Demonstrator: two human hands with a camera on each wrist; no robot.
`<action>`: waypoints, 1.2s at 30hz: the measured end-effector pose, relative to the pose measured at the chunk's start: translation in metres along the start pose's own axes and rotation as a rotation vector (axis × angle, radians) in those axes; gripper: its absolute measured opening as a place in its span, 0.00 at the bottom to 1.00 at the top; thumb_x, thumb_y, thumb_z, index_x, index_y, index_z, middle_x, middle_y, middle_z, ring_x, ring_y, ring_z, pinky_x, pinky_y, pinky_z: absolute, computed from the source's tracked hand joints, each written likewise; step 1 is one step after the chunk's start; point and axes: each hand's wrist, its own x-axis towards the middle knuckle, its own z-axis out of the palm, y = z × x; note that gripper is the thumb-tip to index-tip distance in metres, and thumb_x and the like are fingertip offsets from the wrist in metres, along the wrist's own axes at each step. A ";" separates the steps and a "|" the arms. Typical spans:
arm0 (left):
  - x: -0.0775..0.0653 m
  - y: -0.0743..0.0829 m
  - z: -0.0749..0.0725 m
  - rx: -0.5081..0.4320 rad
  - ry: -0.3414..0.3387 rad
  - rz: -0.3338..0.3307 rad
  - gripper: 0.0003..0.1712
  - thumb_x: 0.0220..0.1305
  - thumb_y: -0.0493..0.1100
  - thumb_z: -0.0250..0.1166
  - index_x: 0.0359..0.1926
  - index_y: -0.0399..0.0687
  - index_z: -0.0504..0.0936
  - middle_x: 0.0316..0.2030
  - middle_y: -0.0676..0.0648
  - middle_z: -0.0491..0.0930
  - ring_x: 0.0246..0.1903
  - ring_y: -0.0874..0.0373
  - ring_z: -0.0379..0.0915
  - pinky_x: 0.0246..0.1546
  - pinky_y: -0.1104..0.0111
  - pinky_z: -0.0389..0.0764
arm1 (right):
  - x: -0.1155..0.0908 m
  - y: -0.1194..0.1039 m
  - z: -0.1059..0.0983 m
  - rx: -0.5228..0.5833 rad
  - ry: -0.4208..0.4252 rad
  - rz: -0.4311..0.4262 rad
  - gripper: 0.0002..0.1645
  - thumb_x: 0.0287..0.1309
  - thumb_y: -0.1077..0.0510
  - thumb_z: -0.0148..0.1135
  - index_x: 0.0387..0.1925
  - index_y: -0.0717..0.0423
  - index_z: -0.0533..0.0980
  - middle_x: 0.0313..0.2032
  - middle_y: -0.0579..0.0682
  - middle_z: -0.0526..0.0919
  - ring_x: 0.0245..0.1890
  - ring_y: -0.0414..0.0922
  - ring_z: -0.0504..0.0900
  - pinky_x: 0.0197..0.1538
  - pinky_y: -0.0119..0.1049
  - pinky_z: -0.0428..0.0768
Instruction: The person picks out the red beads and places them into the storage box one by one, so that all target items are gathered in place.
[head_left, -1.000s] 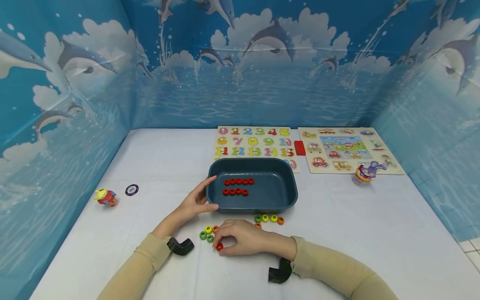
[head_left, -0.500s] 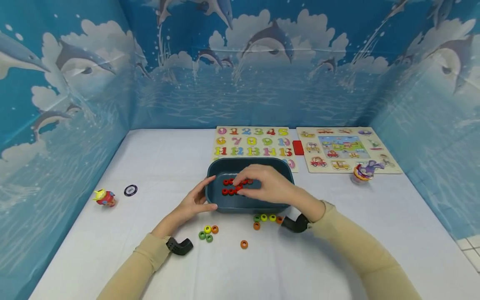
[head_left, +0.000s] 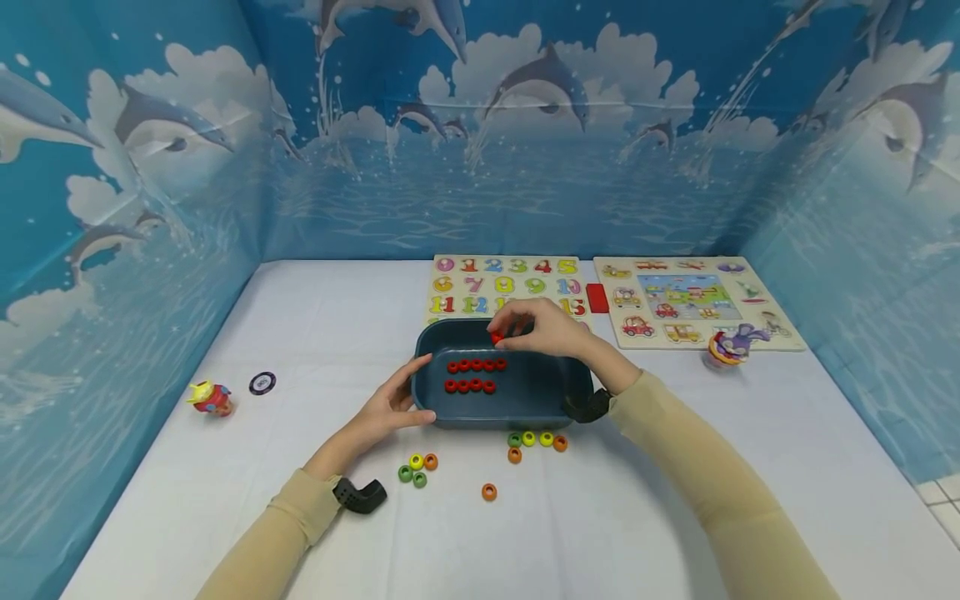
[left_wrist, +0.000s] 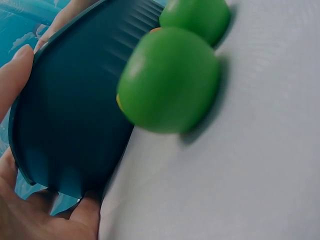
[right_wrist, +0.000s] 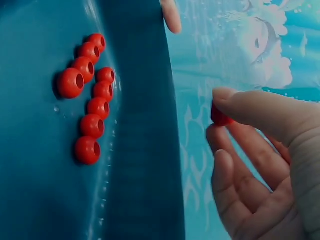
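A red bead (head_left: pixel 497 337) is pinched between the thumb and forefinger of my right hand (head_left: pixel 543 329), above the far side of a dark blue tray (head_left: pixel 540 408). The same bead (right_wrist: pixel 220 116) is partly hidden by the thumb in the right wrist view. Inside the tray, red beads stand in two rows, a back row (head_left: pixel 477 365) and a front row (head_left: pixel 476 385), each of several beads with holes. My left hand (head_left: pixel 378 412) grips the tray's left end, thumb at the near corner and fingers along the side.
Green, yellow and orange beads (head_left: pixel 417 462) lie in front of the tray, with more beads (head_left: pixel 529 438) further right and one orange bead (head_left: pixel 489 492) nearer. Behind are a number board (head_left: pixel 450 287), a vehicle puzzle (head_left: pixel 690 300) and a rabbit toy (head_left: pixel 731 343). A red-and-yellow toy (head_left: pixel 211 397) stands left.
My right hand has carried a red bead from the near table, over the tray's rows, to above its far side. My left hand has stayed at the tray.
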 end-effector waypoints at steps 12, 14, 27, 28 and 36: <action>-0.003 0.012 0.004 0.015 -0.004 -0.021 0.46 0.53 0.31 0.63 0.68 0.47 0.49 0.68 0.46 0.37 0.66 0.48 0.37 0.62 0.58 0.50 | 0.016 0.025 0.006 0.142 -0.176 0.091 0.17 0.47 0.68 0.64 0.42 0.68 0.74 0.39 0.62 0.78 0.37 0.53 0.77 0.41 0.41 0.78; -0.003 0.014 0.006 0.023 -0.001 -0.029 0.46 0.53 0.31 0.63 0.68 0.47 0.49 0.68 0.46 0.37 0.66 0.49 0.37 0.62 0.60 0.51 | 0.018 0.039 0.012 0.151 -0.211 0.101 0.17 0.46 0.68 0.65 0.41 0.67 0.75 0.37 0.60 0.78 0.36 0.52 0.77 0.39 0.40 0.79; -0.003 0.016 0.008 0.020 -0.004 0.001 0.46 0.52 0.31 0.64 0.68 0.45 0.49 0.68 0.44 0.36 0.66 0.48 0.37 0.61 0.59 0.52 | 0.017 0.061 0.023 0.089 -0.340 0.189 0.18 0.41 0.63 0.70 0.38 0.59 0.77 0.33 0.51 0.80 0.32 0.46 0.79 0.35 0.38 0.79; -0.003 0.017 0.008 0.021 -0.004 0.000 0.46 0.52 0.31 0.64 0.68 0.45 0.49 0.68 0.44 0.36 0.66 0.48 0.37 0.61 0.60 0.52 | 0.017 0.061 0.023 0.081 -0.352 0.196 0.17 0.42 0.63 0.70 0.38 0.59 0.77 0.33 0.51 0.80 0.31 0.46 0.79 0.35 0.38 0.79; -0.004 0.019 0.007 0.035 0.002 -0.010 0.45 0.53 0.32 0.64 0.68 0.46 0.49 0.68 0.45 0.36 0.66 0.48 0.38 0.61 0.60 0.52 | 0.018 0.063 0.026 -0.014 -0.426 0.237 0.17 0.41 0.62 0.70 0.37 0.55 0.77 0.32 0.47 0.80 0.25 0.45 0.80 0.33 0.37 0.79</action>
